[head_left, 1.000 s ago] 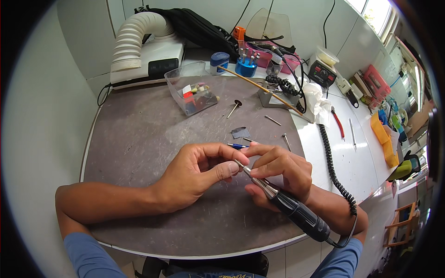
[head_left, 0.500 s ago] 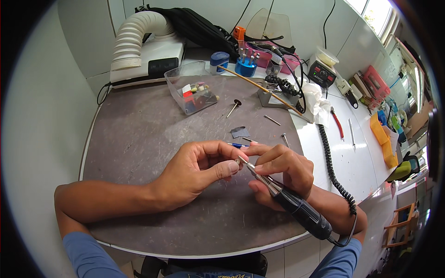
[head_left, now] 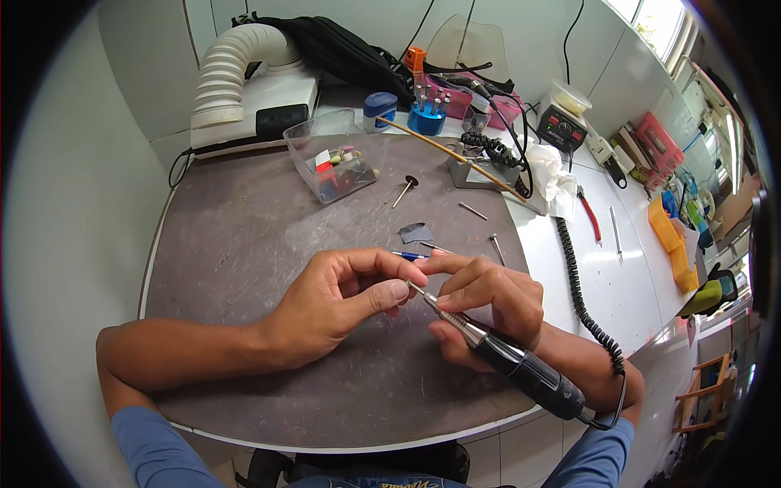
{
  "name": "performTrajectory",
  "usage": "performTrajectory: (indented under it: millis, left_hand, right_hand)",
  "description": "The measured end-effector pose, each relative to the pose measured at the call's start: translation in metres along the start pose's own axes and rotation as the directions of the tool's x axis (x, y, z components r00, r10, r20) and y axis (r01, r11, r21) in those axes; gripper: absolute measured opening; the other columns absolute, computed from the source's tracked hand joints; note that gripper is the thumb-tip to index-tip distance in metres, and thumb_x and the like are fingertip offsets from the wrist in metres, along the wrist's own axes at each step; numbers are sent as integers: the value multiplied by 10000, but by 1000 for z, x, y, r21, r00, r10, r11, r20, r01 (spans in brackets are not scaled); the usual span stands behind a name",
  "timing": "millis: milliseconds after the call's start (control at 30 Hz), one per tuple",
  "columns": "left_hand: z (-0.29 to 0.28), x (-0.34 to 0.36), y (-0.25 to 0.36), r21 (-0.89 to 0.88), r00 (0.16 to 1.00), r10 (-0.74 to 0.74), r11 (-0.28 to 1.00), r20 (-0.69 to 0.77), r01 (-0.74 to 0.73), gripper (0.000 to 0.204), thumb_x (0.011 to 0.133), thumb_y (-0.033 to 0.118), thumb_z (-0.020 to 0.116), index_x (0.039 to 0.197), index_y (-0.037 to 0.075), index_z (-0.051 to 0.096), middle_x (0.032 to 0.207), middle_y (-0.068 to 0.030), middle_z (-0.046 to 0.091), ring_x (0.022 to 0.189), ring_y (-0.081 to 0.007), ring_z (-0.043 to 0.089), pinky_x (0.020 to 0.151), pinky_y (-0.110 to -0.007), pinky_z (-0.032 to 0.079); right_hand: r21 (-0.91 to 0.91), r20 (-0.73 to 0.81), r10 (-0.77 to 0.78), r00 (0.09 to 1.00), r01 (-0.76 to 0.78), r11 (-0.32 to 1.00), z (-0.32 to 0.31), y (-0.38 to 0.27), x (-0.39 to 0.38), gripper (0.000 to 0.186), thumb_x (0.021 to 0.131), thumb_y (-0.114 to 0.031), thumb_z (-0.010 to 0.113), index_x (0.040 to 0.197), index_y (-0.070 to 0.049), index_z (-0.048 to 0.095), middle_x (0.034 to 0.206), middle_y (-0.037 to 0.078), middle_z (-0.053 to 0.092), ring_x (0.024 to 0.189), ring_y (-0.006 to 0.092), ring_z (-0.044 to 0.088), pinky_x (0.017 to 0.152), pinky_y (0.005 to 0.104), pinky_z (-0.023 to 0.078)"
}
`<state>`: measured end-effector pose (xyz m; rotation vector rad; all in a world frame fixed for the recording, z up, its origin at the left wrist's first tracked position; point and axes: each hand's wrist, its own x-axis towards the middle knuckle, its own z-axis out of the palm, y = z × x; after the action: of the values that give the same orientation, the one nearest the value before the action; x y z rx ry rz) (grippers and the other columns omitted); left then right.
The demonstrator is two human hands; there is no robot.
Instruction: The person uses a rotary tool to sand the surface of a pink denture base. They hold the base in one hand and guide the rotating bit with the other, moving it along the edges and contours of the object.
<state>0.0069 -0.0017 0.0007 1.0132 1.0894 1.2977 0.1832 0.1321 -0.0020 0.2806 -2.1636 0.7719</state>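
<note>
My left hand (head_left: 333,305) is closed in a pinch of thumb and fingertips. A very small piece (head_left: 409,284) sits in that pinch, mostly hidden, so its kind cannot be made out. My right hand (head_left: 508,301) is wrapped round a black and silver rotary handpiece (head_left: 533,381), held like a pen. The handpiece's thin tip points up and left and meets the small piece at my left fingertips. Just beyond the fingers lie a blue pen-like tool (head_left: 409,255), partly hidden, and a scrap of dark grey abrasive paper (head_left: 416,233).
Farther off are a mandrel with a dark disc (head_left: 410,182), thin metal bits (head_left: 473,211) and a clear tub (head_left: 325,191) of small tips. A wooden stick (head_left: 451,153) rests over a grey stand. At right: red-handled pliers (head_left: 591,215), a coiled cord (head_left: 573,276), a control box (head_left: 561,128).
The handpiece and my right fingers have shifted slightly left, and the small piece, previously showing more, is now mostly covered by my left fingertips. The whole view has also moved a little.
</note>
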Motion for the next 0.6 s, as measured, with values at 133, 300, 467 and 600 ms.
performTrajectory:
  millis: [133,300,467,600]
  left_hand:
    - [0,0,1,7,1000,-7,1000,-2,7,187,935,110,620,1081,-5,633,978,-40,621,853,-92,564,779,-234,477]
    - [1,0,2,15,1000,-6,1000,4,6,182,934,106,616,1073,-9,639,968,-38,621,855,-91,560,783,-235,471]
    - [-2,0,-1,7,1000,-7,1000,1,7,180,930,105,619,1064,-13,641,968,-38,621,864,-89,560,795,-238,468]
    - [-2,0,-1,18,1000,3,1000,4,-3,175,929,105,619,1057,-13,639,968,-38,621,867,-88,561,799,-241,469]
  right_hand:
    - [-23,-5,2,1000,-2,1000,0,0,0,203,713,-11,747,851,9,599,773,124,642,867,318,707,855,445,567]
    - [28,-25,29,999,-29,999,-1,-3,-2,206,719,-18,753,854,12,601,774,131,642,884,328,704,853,449,567]
    - [16,13,21,1000,-22,1000,-1,0,-1,207,721,-16,751,864,17,606,775,132,643,894,325,702,862,454,563]
    - [17,13,16,1000,-17,1000,-1,0,-2,201,721,-9,745,866,19,608,786,134,645,895,325,702,866,452,562]
